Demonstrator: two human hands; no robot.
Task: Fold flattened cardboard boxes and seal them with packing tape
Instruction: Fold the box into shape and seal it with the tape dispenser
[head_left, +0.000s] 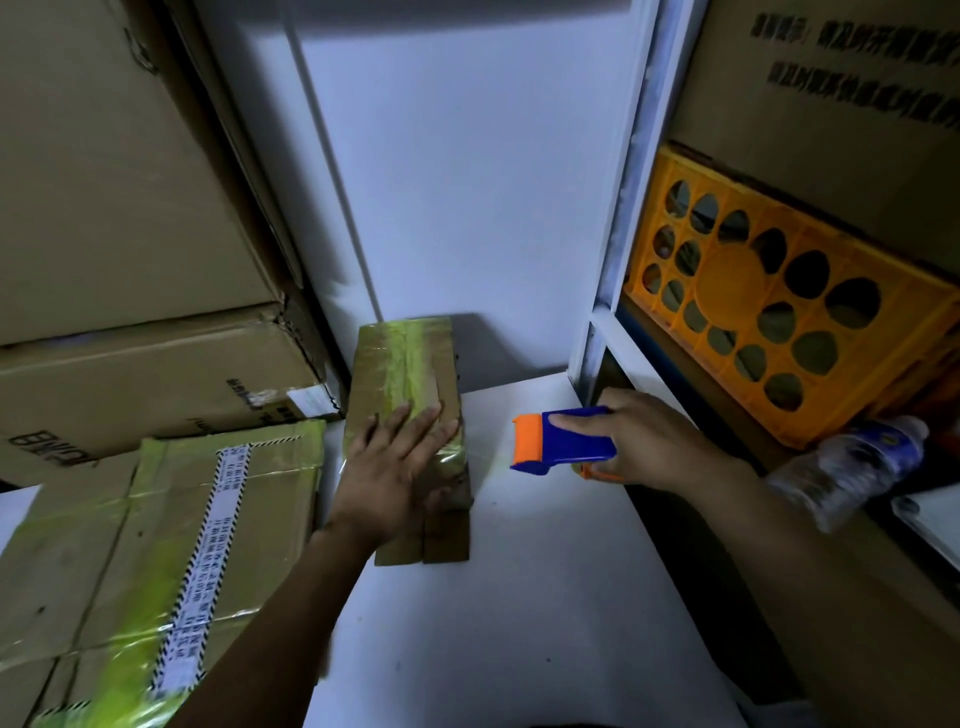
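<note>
On the table (545, 597), box (405, 364) lengthwise away, left hand (387, 473) fingers (415, 423) spread atop, right hand (654, 441) gripping left-pointing tape dispenser (566, 441)

- Left hand (397, 467): bare, five fingers showing.
- Left forearm (270, 623): bare, reaching the picture edge at 7 o'clock.
- Right hand (649, 441) and right forearm (831, 545): bare, towards 4 o'clock.

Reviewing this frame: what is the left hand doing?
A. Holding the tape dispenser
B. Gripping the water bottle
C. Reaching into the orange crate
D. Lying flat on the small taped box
D: the left hand lies with straight fingers on the box, while the right hand grips the dispenser.
</note>
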